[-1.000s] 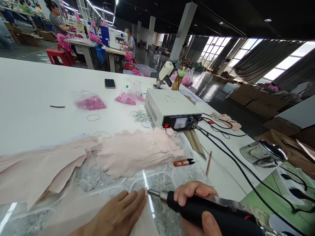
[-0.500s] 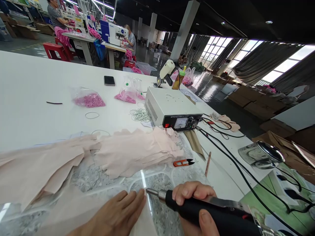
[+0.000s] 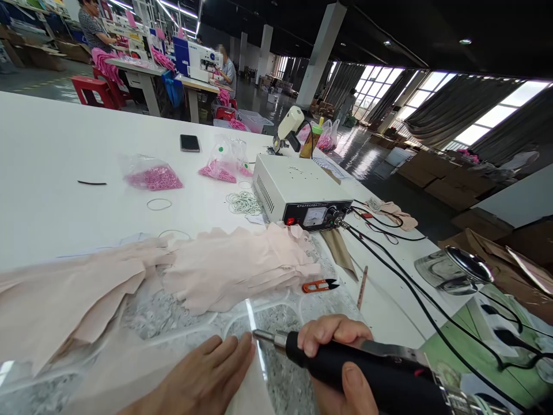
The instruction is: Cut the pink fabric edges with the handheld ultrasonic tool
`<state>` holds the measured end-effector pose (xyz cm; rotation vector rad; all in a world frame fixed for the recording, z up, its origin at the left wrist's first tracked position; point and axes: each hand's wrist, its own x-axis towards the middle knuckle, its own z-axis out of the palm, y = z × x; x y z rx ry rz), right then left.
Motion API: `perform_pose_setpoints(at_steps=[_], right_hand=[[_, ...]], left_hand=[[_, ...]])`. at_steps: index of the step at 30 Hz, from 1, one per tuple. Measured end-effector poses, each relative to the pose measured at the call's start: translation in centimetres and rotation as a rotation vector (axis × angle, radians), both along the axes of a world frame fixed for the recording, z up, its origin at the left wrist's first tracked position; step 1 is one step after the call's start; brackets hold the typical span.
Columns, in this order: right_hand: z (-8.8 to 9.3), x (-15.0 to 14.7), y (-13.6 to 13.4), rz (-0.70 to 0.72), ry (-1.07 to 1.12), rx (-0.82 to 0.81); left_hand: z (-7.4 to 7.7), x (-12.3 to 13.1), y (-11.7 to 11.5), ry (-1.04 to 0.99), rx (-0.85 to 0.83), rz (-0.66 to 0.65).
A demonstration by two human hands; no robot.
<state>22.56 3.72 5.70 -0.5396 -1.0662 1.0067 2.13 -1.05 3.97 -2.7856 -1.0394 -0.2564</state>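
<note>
My right hand [image 3: 341,357] is wrapped around a black ultrasonic handpiece [image 3: 363,369] with a pointed metal tip. The tip points left and meets the edge of a sheer pale pink fabric piece [image 3: 253,397], right by my left fingertips. Flat on that fabric lies my left hand [image 3: 207,369], fingers stretched out and side by side, pressing it down. Beneath is a grey marbled board [image 3: 285,328] with pale curved outlines. Stacked pale pink fabric pieces [image 3: 233,265] lie just beyond my hands, with another pile [image 3: 78,294] to the left.
Orange thread snips [image 3: 319,286] rest beside the stack. A white control box [image 3: 302,181] stands behind, its black cables [image 3: 415,276] running to the right. Farther back are bags of pink rings [image 3: 155,176] and a phone [image 3: 190,143]. A glass mug [image 3: 453,270] stands at the right edge.
The whole view has shifted slightly to the left. My hands, the handpiece tip and the fabric keep nearly the same places relative to each other.
</note>
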Motion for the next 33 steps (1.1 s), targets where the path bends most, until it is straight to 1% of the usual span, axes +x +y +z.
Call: perform_pose_setpoints(at_steps=[5,8,15,20,24,28,33], right_hand=[[-0.2,0.1,0.0,0.019,-0.017,-0.026],[-0.3,0.2,0.1,0.035,-0.017,-0.031],[-0.2,0.3,0.3,-0.003,0.038,-0.027],[-0.3,0.4,0.5,0.031,0.058,-0.010],[-0.4,0.5,0.6,0.028,0.090,-0.012],[-0.2,1.1,0.4,0.021,0.140,-0.025],[0.2,1.7,-0.2,0.009,0.124,-0.048]], left_hand=[[0.3,0.0,0.0,0.015,-0.018,0.004],[0.2,-0.2,0.1,0.013,-0.035,-0.009],[-0.6,-0.6,0.4,-0.012,-0.011,-0.035],[-0.3,-0.6,0.1,-0.033,-0.047,-0.017],[-0.1,-0.6,-0.2,0.001,-0.063,0.005],[-0.5,-0.7,-0.3,0.041,-0.051,-0.002],[-0.8,-0.8,-0.3,0.069,-0.055,-0.002]])
